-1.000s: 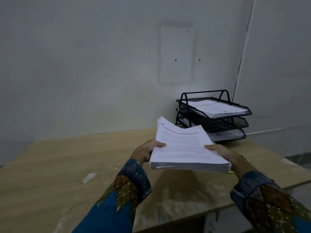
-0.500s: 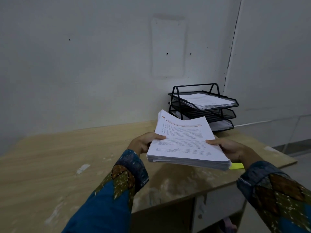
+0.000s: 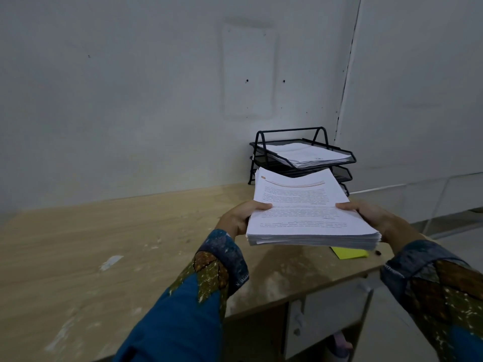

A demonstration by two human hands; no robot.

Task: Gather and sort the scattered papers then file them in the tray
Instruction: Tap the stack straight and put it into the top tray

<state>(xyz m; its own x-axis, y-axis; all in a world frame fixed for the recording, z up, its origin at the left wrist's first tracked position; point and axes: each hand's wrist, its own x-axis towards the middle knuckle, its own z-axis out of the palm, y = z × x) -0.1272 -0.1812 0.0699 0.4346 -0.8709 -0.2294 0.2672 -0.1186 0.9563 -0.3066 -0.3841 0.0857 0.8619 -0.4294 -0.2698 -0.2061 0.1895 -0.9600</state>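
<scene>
Stack [image 3: 308,212] carried nearer tray [image 3: 271,156] than a second ago; left hand [image 3: 240,218] and right hand [image 3: 371,215] both clamp its sides. Filing looks imminent.

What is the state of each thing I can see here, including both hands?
Paper stack: lifted off the table, roughly level, held at both sides.
Left hand: grips the stack's left edge, thumb on top.
Right hand: grips the stack's right edge, thumb on top.
Tray: upright, top tier holds papers.
Yellow note: lies flat on the table, partly hidden by the stack.
</scene>
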